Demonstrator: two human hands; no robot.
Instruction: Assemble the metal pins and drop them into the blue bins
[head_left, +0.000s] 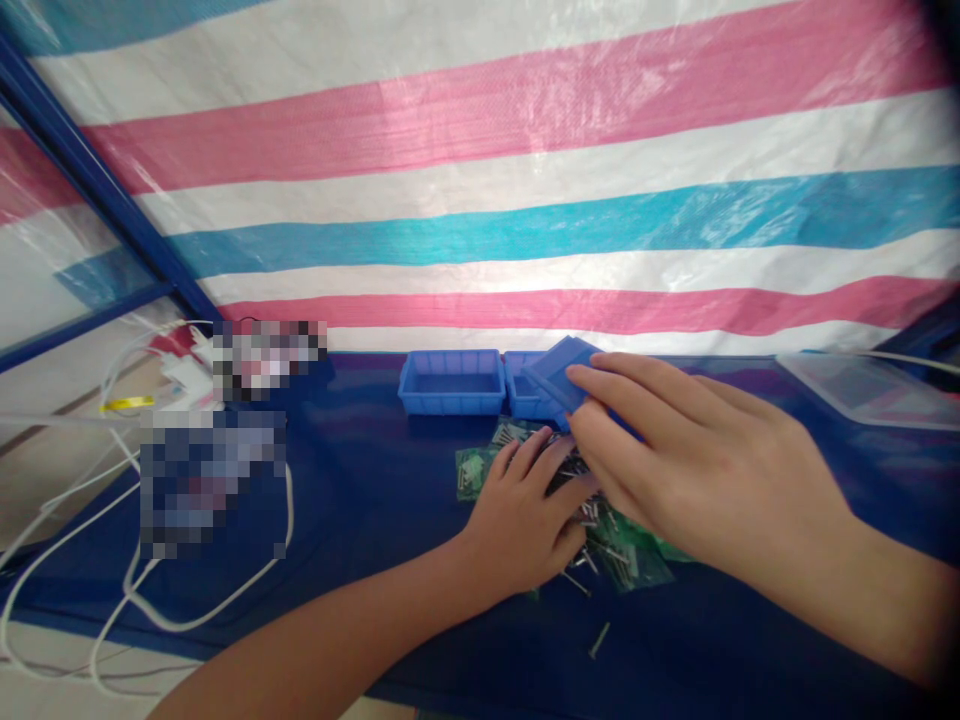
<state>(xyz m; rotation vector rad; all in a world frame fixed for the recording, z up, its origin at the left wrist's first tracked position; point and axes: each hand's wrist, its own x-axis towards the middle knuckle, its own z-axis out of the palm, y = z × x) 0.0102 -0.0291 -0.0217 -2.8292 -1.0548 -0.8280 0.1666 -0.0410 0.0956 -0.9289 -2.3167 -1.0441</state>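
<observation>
My right hand grips a small blue plastic bin and tips it over a pile of small metal screws. The screws lie on green plastic bags spread on the dark blue table cover. My left hand lies over the screw pile with fingers spread and partly curled, touching the screws. Two more blue bins stand upright behind the pile, one to the left and one partly hidden by the tipped bin. A single screw lies apart, nearer the front edge.
White cables loop across the left side of the table, beside blurred-out items. A clear plastic lid or tray rests at the far right. A striped pink, white and blue tarp hangs behind the table.
</observation>
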